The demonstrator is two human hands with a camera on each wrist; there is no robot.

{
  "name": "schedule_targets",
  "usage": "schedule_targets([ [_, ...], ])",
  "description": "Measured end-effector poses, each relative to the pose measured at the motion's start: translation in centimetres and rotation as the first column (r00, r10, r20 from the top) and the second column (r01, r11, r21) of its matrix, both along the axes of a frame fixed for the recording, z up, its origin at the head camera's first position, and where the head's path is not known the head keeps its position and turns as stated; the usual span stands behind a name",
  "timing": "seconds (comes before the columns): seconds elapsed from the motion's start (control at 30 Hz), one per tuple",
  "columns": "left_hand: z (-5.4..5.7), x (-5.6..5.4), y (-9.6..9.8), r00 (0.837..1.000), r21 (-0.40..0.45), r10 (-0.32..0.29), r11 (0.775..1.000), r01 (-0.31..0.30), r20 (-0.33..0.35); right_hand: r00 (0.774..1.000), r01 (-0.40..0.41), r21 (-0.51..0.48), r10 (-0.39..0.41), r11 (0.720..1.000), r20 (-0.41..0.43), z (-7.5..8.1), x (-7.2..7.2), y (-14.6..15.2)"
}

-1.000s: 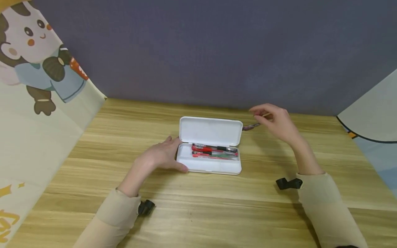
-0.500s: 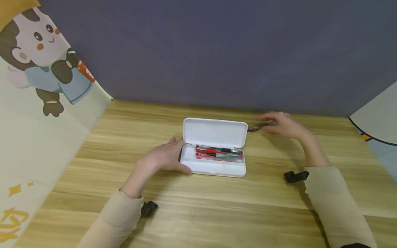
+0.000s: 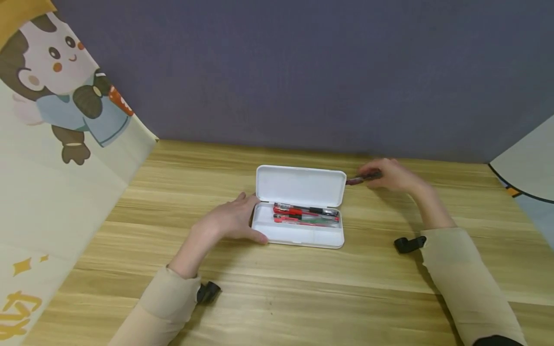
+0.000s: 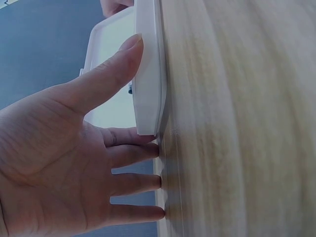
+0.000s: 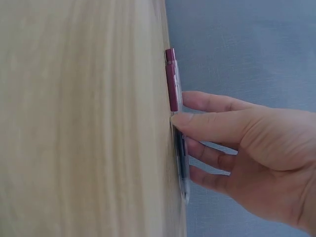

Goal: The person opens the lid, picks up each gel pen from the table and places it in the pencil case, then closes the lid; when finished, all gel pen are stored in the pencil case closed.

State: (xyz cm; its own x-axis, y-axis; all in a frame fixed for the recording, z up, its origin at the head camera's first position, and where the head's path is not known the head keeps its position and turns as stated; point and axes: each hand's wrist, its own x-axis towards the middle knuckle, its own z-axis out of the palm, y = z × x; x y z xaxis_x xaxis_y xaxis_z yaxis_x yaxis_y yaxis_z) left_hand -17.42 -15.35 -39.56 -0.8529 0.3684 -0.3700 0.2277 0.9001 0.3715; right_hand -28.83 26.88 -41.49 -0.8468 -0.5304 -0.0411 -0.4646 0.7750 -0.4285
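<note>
An open white pencil case [image 3: 303, 235] lies on the table, its lid [image 3: 300, 185] tilted back. Several gel pens [image 3: 305, 215] with red and black parts lie in the rear of its tray. My left hand [image 3: 231, 218] holds the case's left end. In the left wrist view, the thumb [image 4: 116, 66] presses the front wall, the index finger reaches the end, and the other fingertips meet the table. Right of the lid, my right hand [image 3: 391, 175] pinches a pen [image 5: 172, 84] with maroon and clear parts, low over the table; the thumb is on its near side, fingers behind.
The wood-grain table [image 3: 277, 293] runs back to a dark grey-blue partition [image 3: 277, 81]. A cartoon panel [image 3: 60, 96] borders the left side, and a pale panel [image 3: 528, 154] borders the right. Black wrist mounts [image 3: 209, 292] sit on both sleeves.
My right hand has come down to the pen beside the lid, and its fingers have closed on it. The left hand stays at the case. The head view has shifted slightly.
</note>
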Motion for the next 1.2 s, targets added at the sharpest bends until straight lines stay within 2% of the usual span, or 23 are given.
schedule_targets([
  [0.2, -0.1, -0.2, 0.2, 1.000, 0.005, -0.011, 1.000, 0.011, -0.002, 0.999, 0.024, -0.016, -0.023, 1.000, 0.031, -0.4, 0.1, 0.1],
  [0.43, 0.0, -0.1, 0.3, 1.000, 0.018, -0.023, 1.000, 0.024, -0.005, 0.999, -0.001, -0.032, 0.002, 1.000, 0.048, -0.1, 0.6, 0.5],
  [0.67, 0.1, -0.3, 0.4, 1.000, 0.005, -0.026, 1.000, 0.026, -0.008, 0.999, 0.036, -0.030, -0.036, 0.999, -0.003, 0.8, 1.4, 0.9],
  [0.8, 0.0, -0.4, 0.4, 1.000, 0.000, -0.028, 1.000, 0.028, -0.007, 0.996, 0.065, -0.071, -0.068, 0.995, -0.051, 1.5, 2.4, 0.9],
  [1.03, 0.0, -0.6, 0.2, 0.999, 0.021, -0.032, 0.999, 0.032, -0.010, 0.978, 0.191, -0.162, -0.202, 0.968, -0.053, 3.0, 4.8, 0.2],
  [1.2, 0.0, -0.7, 0.2, 0.999, 0.019, -0.032, 0.999, 0.033, -0.013, 0.972, 0.189, -0.226, -0.215, 0.956, -0.097, 3.7, 6.3, -0.7],
])
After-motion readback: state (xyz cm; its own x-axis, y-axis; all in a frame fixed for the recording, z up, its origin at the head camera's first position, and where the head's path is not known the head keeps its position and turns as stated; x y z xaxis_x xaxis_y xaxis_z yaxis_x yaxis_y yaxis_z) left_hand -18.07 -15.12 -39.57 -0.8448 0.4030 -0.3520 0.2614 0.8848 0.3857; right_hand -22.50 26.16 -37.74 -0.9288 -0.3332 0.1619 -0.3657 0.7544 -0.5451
